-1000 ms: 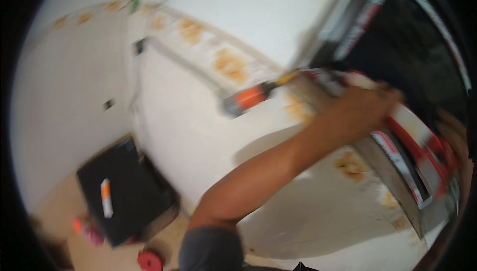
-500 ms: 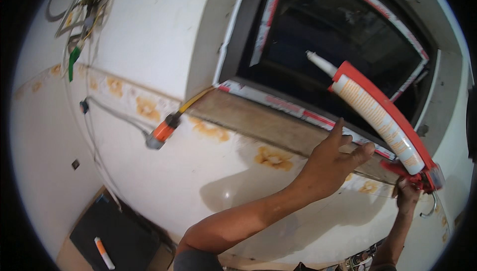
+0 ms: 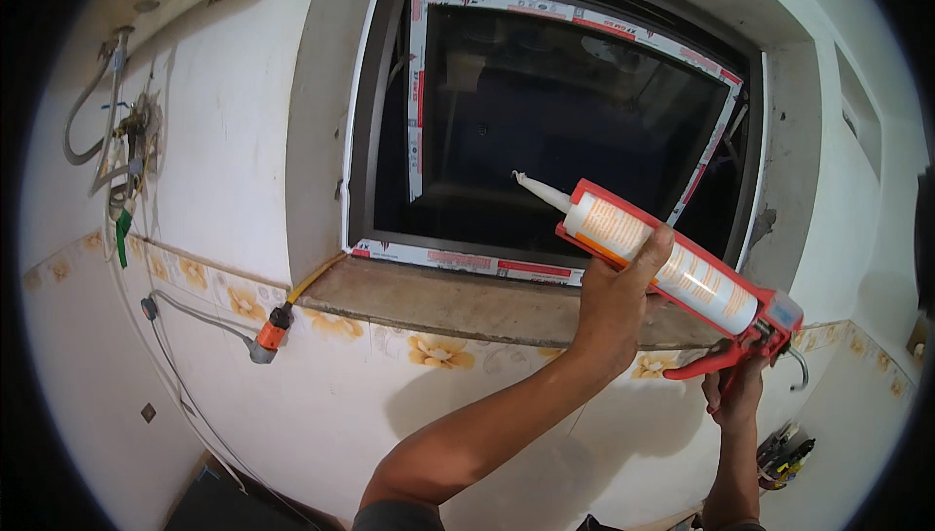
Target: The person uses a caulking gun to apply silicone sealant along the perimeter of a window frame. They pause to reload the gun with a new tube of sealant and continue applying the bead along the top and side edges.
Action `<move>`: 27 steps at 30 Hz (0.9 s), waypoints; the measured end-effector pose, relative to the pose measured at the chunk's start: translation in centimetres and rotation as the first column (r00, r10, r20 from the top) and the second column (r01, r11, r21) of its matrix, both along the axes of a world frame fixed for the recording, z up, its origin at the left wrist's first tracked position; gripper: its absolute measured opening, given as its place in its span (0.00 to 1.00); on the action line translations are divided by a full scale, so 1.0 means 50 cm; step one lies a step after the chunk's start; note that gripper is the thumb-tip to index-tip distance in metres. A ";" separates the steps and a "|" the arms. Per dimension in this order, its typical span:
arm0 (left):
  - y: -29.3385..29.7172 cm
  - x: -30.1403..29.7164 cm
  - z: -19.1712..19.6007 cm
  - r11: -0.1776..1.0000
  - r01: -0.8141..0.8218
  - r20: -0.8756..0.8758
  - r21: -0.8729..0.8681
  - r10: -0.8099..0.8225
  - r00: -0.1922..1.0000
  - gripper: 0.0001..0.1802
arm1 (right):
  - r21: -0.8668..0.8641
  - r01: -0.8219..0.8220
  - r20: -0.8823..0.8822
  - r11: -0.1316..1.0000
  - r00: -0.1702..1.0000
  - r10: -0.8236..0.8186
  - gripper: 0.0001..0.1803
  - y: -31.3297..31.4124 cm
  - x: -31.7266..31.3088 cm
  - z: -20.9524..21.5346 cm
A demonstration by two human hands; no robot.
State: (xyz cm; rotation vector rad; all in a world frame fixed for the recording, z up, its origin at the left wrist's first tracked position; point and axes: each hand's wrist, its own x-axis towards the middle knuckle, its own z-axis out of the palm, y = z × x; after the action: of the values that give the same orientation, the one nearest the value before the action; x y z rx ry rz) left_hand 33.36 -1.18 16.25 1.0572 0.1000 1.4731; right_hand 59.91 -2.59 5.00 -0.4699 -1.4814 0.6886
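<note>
A red caulking gun (image 3: pixel 780 315) is tilted across the front of a dark window, its white nozzle (image 3: pixel 542 191) pointing up and left. In it lies a white sealant cartridge (image 3: pixel 703 289) with orange print. My left hand (image 3: pixel 616 302) is closed around the front of the barrel, the thumb lying over the cartridge. My right hand (image 3: pixel 737 395) grips the handle at the back end, below the trigger lever (image 3: pixel 696 365). A little pale sealant clings to the nozzle tip, which looks apart from the glass.
The window frame (image 3: pixel 362 166) carries red and white protective tape. Below it runs a bare stone sill (image 3: pixel 419 299). An orange plug connector (image 3: pixel 274 331) on a yellow cable hangs at its left end. Pipes and hoses (image 3: pixel 125 132) are on the left wall; tools (image 3: pixel 785 458) sit at lower right.
My left hand, open and apart from the gun before, now grasps its barrel. The gun has come down and left, tilting flatter. The view has swung toward the window.
</note>
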 end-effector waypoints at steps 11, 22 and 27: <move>0.045 0.005 0.109 0.842 0.131 0.208 0.524 -0.275 0.939 0.13 | 0.106 -0.189 0.185 0.976 0.968 0.168 0.49 -0.034 -0.017 0.087; -0.004 -0.330 0.081 0.403 -0.303 -0.380 0.863 0.915 0.135 0.37 | 0.673 0.055 0.184 0.738 0.953 -0.239 0.33 0.043 -0.182 0.476; -0.021 -0.484 -0.093 0.194 -0.391 -0.365 0.900 0.827 -0.428 0.33 | 0.800 0.042 0.317 0.599 0.818 -0.480 0.26 0.089 -0.256 0.688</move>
State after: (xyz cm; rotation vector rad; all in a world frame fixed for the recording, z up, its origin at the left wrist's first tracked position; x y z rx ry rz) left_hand 9.14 -2.24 11.60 2.4898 1.9520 1.5527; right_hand 47.09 1.87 39.38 -0.1891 -1.9786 -0.4064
